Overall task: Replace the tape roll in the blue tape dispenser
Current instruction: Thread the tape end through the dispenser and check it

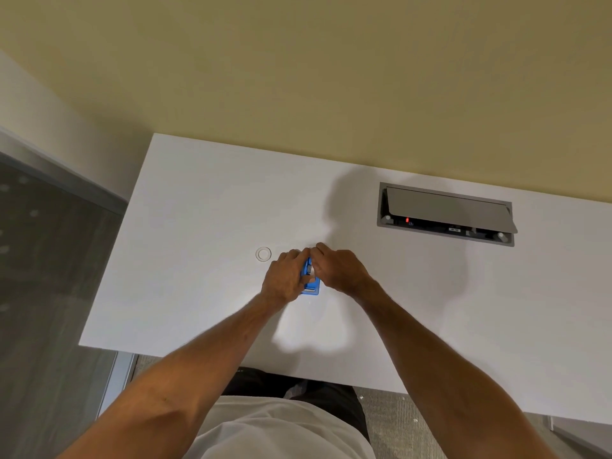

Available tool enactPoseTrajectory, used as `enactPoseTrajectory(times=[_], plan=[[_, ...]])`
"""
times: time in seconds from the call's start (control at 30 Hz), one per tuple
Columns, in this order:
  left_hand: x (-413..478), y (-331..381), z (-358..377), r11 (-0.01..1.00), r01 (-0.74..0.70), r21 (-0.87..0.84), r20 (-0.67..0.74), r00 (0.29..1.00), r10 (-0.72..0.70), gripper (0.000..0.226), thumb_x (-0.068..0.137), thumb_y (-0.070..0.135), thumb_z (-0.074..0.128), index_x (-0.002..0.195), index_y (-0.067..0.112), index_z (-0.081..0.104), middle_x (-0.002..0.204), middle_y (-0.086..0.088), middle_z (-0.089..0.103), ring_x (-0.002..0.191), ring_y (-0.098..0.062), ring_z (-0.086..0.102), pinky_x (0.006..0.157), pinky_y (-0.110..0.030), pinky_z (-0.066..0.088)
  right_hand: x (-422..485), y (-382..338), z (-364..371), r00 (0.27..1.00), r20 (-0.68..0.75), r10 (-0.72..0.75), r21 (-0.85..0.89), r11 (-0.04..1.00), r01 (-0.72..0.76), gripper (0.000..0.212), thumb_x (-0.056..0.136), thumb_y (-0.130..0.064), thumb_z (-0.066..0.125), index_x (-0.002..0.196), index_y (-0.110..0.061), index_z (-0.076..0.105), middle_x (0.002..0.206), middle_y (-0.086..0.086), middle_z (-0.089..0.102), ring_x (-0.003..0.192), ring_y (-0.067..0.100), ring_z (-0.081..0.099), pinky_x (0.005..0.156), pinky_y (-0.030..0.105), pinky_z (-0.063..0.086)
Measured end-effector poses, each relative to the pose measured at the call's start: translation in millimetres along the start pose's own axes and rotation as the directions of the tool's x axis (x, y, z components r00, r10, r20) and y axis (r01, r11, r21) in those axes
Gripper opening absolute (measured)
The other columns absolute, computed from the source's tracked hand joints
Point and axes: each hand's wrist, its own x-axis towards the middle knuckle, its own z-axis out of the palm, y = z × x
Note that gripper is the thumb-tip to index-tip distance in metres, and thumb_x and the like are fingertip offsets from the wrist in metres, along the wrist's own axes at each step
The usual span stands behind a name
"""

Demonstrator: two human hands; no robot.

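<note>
Working at the middle of the white bench (198,193), both hands meet over the blue tape dispenser (311,288), which lies flat on the surface just right of a small clear ring (263,254), either a tape roll or a spent core, I cannot tell which. From the left, that ring sits alone, apart from the fingers. The left hand (286,276) is curled around the dispenser's left side, clamped on it to steady it. The right hand (341,268) comes in from the other side with fingers pinched together at the top of the dispenser, over a small grey part that is too small to make out; whether it grips a roll or only presses on the body I cannot tell. My judgement: the roll is being seated in or worked out of the holder. Next calls for a steady hold and a careful pull or push. Far right, an open cable hatch (445,213) lies well apart
</note>
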Motion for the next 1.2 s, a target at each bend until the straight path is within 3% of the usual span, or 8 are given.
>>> enactPoseTrajectory(times=[0.23, 0.4, 0.53, 0.67, 0.77, 0.83, 1.07, 1.2], plan=[[-1, 0, -1, 1.000, -0.021, 0.009, 0.001, 1.000, 0.021, 0.057, 0.104, 0.042, 0.064, 0.154, 0.018, 0.047, 0.139, -0.008, 0.063, 0.126, -0.031, 0.063, 0.105, -0.045, 0.055, -4, -5, 0, 0.998, 0.014, 0.065, -0.034, 0.997, -0.065, 0.036, 0.111, -0.039, 0.036, 0.133, -0.013, 0.050, 0.122, 0.001, 0.060, 0.083, 0.018, 0.070, 0.079, 0.030, 0.061], [-2, 0, -1, 1.000, -0.029, -0.004, 0.007, 1.000, 0.029, 0.061, 0.102, 0.035, 0.067, 0.157, 0.020, 0.043, 0.141, -0.008, 0.061, 0.126, -0.033, 0.062, 0.106, -0.045, 0.055, -9, -5, -7, 0.993, -0.034, 0.112, 0.022, 0.993, -0.112, 0.025, 0.108, -0.033, 0.045, 0.124, -0.015, 0.054, 0.116, 0.001, 0.062, 0.072, 0.017, 0.063, 0.066, 0.027, 0.055], [-9, -3, -1, 0.991, -0.081, -0.106, 0.019, 0.996, 0.084, 0.062, 0.103, 0.036, 0.068, 0.158, 0.020, 0.042, 0.144, -0.010, 0.060, 0.122, -0.034, 0.064, 0.103, -0.048, 0.055, -17, -11, -4, 0.940, -0.057, 0.338, 0.213, 0.924, -0.319, 0.024, 0.110, -0.032, 0.041, 0.112, -0.017, 0.060, 0.108, -0.003, 0.065, 0.076, 0.019, 0.066, 0.072, 0.033, 0.061], [-14, -4, -3, 0.987, -0.085, -0.138, 0.015, 0.996, 0.088, 0.055, 0.107, 0.030, 0.063, 0.157, 0.019, 0.043, 0.149, -0.009, 0.058, 0.127, -0.033, 0.062, 0.108, -0.049, 0.055, -25, -30, 4, 0.704, 0.129, 0.698, 0.629, 0.491, -0.602, 0.024, 0.105, -0.031, 0.052, 0.100, -0.014, 0.067, 0.094, 0.000, 0.075, 0.080, 0.022, 0.074, 0.079, 0.040, 0.063], [-16, -3, -6, 0.983, -0.089, -0.163, 0.011, 0.996, 0.092, 0.053, 0.104, 0.015, 0.060, 0.156, 0.017, 0.046, 0.152, -0.010, 0.058, 0.131, -0.033, 0.061, 0.111, -0.050, 0.053, -29, -45, 10, 0.578, 0.404, 0.709, 0.818, 0.002, -0.575, 0.033, 0.103, -0.034, 0.058, 0.095, -0.006, 0.073, 0.087, 0.012, 0.079, 0.066, 0.035, 0.076, 0.068, 0.044, 0.063], [-18, -1, -8, 0.978, -0.109, -0.175, -0.005, 0.994, 0.110, 0.050, 0.103, 0.011, 0.057, 0.153, 0.016, 0.051, 0.151, -0.010, 0.060, 0.132, -0.033, 0.061, 0.111, -0.050, 0.053, -29, -54, 11, 0.552, 0.510, 0.660, 0.831, -0.212, -0.514, 0.043, 0.100, -0.044, 0.064, 0.097, -0.002, 0.076, 0.091, 0.018, 0.080, 0.064, 0.034, 0.073, 0.060, 0.037, 0.059], [-22, 1, -11, 0.952, -0.125, -0.278, -0.032, 0.992, 0.121, 0.038, 0.107, 0.013, 0.057, 0.144, 0.012, 0.060, 0.142, -0.008, 0.069, 0.132, -0.030, 0.064, 0.114, -0.052, 0.053, -14, -66, 11, 0.439, 0.698, 0.565, 0.716, -0.563, -0.413, 0.052, 0.089, -0.050, 0.076, 0.107, -0.001, 0.077, 0.105, 0.016, 0.078, 0.100, 0.038, 0.077, 0.083, 0.044, 0.061], [-22, 2, -10, 0.951, -0.113, -0.289, -0.020, 0.994, 0.112, 0.041, 0.106, 0.011, 0.062, 0.147, 0.013, 0.059, 0.145, -0.008, 0.067, 0.134, -0.029, 0.063, 0.116, -0.052, 0.052, -16, -69, 5, 0.416, 0.757, 0.504, 0.645, -0.682, -0.345, 0.033, 0.090, -0.037, 0.080, 0.083, -0.006, 0.070, 0.099, 0.016, 0.073, 0.094, 0.035, 0.072, 0.094, 0.048, 0.057]])
